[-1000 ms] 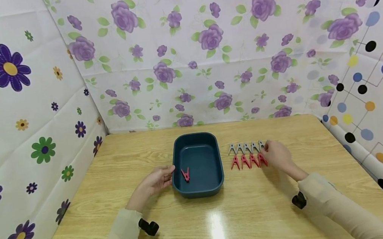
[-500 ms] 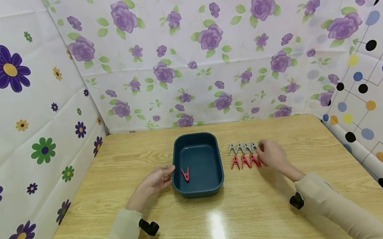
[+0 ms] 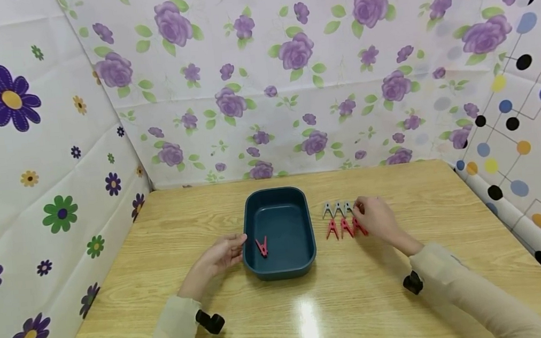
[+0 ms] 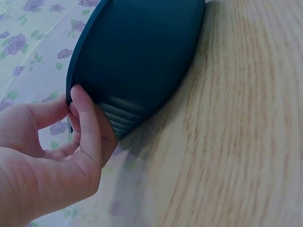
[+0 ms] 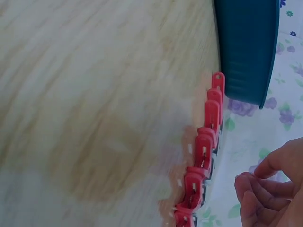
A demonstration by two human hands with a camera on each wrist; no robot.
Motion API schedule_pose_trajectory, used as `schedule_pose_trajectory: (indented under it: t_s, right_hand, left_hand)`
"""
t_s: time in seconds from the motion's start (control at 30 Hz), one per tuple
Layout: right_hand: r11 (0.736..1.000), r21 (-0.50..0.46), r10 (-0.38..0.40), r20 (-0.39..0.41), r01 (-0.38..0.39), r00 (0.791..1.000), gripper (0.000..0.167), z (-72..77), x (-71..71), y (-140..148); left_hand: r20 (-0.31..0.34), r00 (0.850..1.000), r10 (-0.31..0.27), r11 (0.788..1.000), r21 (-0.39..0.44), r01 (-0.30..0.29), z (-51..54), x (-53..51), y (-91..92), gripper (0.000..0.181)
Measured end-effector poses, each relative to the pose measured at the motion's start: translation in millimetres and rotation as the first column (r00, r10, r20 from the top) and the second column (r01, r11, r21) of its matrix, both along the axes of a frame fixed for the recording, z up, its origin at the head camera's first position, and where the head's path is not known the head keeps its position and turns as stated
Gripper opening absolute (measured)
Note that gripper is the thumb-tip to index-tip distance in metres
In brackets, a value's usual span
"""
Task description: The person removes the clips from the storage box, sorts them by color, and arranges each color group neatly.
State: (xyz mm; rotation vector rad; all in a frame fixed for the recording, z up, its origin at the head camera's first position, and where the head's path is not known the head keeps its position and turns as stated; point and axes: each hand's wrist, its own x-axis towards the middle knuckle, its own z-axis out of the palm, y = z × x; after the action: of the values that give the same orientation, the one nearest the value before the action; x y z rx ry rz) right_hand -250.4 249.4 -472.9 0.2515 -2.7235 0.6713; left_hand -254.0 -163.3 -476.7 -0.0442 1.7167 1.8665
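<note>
My left hand [image 3: 220, 255] pinches the left rim of a dark teal plastic tub [image 3: 245, 222]; thumb and fingers meet at the rim in the left wrist view. Inside the tub lies one red clothespin [image 3: 263, 247]. Right of it, grey clothespins [image 3: 338, 209] line up above a row of red clothespins [image 3: 345, 228]. My right hand [image 3: 376, 217] is over the right end of both rows and hides some of them. In the right wrist view its fingers [image 5: 270, 189] are loosely curled beside the red row, apart from it, with nothing seen between them.
Everything rests on a wooden table [image 3: 196, 207]. Flowered cloth [image 3: 265, 110] stands behind and on the left, and dotted cloth [image 3: 526, 114] on the right. Each wrist carries a small black camera [image 3: 210, 321].
My right hand has shifted left along the clothespin rows, covering more of them at the right end. The left hand, tub and the clothespin inside stay as they were.
</note>
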Motion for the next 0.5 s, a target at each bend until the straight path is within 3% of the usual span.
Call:
schedule_pose_trajectory:
  t_s: [0.2, 0.5]
  right_hand:
    - [1.0, -0.005, 0.002, -0.007, -0.002, 1.0, 0.015, 2.5, -1.1, -6.1]
    - [0.997, -0.021, 0.075, 0.012, -0.075, 0.997, 0.016, 4.9, -3.5, -18.0]
  left_hand:
    - [0.004, 1.0, -0.001, 1.0, 0.003, 0.001, 0.1, 1.0, -0.3, 0.038]
    - [0.006, 1.0, 0.011, 1.0, -0.017, -0.011, -0.2, 0.4, 0.6, 0.039]
